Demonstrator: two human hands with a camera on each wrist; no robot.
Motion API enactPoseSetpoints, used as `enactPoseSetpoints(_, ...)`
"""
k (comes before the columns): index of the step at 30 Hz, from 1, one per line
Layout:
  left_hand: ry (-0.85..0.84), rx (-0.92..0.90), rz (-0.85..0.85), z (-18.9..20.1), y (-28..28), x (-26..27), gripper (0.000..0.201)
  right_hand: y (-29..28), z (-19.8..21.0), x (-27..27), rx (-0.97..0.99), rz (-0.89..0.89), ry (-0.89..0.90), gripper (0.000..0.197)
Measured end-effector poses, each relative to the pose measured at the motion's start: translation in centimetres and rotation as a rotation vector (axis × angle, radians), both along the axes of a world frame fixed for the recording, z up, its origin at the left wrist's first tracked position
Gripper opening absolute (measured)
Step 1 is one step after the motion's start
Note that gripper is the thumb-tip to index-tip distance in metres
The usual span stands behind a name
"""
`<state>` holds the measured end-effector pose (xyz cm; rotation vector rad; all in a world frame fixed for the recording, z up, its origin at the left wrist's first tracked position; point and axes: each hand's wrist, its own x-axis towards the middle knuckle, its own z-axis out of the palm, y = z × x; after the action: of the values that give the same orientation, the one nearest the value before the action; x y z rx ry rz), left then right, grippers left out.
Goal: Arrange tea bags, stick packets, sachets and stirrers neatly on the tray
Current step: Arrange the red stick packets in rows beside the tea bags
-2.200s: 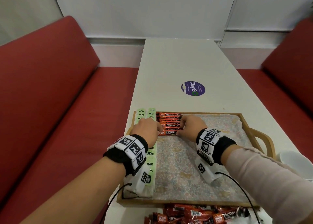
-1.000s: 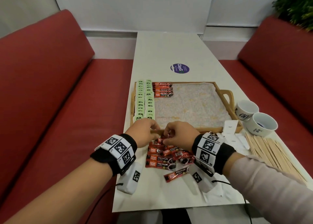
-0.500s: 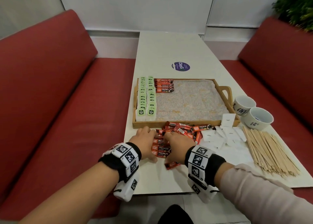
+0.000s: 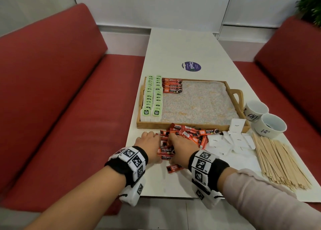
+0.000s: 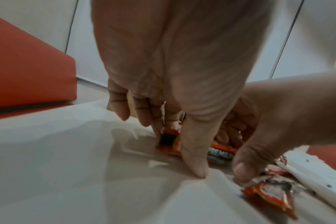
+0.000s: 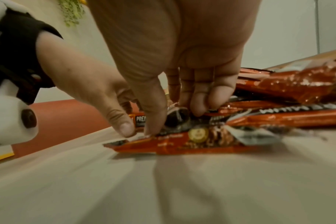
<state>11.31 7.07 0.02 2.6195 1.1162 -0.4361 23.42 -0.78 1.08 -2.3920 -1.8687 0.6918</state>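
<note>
A wooden tray [image 4: 191, 125] with a patterned liner holds two columns of green tea bags [image 4: 152, 97] along its left side. A short row of red stick packets [image 4: 172, 87] lies at its far left. On the table in front of the tray is a loose pile of red stick packets [image 4: 191, 134]. My left hand [image 4: 150, 142] and right hand [image 4: 180, 145] are both down on the pile's left end. The left fingers [image 5: 144, 118] curl onto a packet, with the thumb [image 5: 194, 159] on the table. The right fingers [image 6: 201, 103] and thumb [image 6: 153, 115] pinch packets.
White sachets [image 4: 232, 142] lie right of the pile, with a heap of wooden stirrers [image 4: 281, 165] beyond them. Two cups [image 4: 268, 125] stand by the tray's right handle. One stray packet [image 4: 174, 168] lies near my right wrist. Red benches [image 4: 60, 99] flank the table.
Both hands left the packet row on the tray and came back to the loose pile in front of it. Over the last half second they stay on the pile, closing on packets.
</note>
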Motion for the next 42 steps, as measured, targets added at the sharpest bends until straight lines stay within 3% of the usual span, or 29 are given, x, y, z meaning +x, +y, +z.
enactPoseSetpoints(10,0.002,-0.078,0.052,-0.2,-1.1,-0.4,0.048,0.3,-0.3,-0.7,-0.021,0.063,-0.047,0.057)
enactPoseSetpoints(17,-0.092,-0.211,0.068,0.9,-0.4,-1.1,0.038,1.1,-0.1,-1.4,-0.025,0.120,-0.098,0.049)
enactPoseSetpoints(23,-0.282,-0.316,0.116,2.4,0.8,-1.6,0.034,2.0,0.1,-1.3,0.018,0.088,-0.014,0.039)
enactPoseSetpoints(26,-0.509,-0.372,0.181,2.9,1.7,-2.0,0.033,2.5,0.2,-0.7,0.021,0.041,0.051,0.036)
enactPoseSetpoints(31,-0.897,-0.619,0.424,2.6,2.1,-1.8,0.048,3.2,0.8,0.1,0.115,-0.071,0.232,0.030)
enactPoseSetpoints(35,-0.913,-0.831,0.421,1.9,1.2,-0.5,0.067,3.5,1.3,0.2,0.178,-0.109,0.380,0.020)
enactPoseSetpoints(38,-1.012,-0.953,0.501,2.1,0.2,1.0,0.041,3.8,2.1,-0.6,0.196,-0.098,0.443,0.025)
enactPoseSetpoints(42,-1.173,-0.946,0.682,2.0,0.2,1.9,0.036,3.4,2.2,-1.3,0.304,-0.081,0.438,0.038)
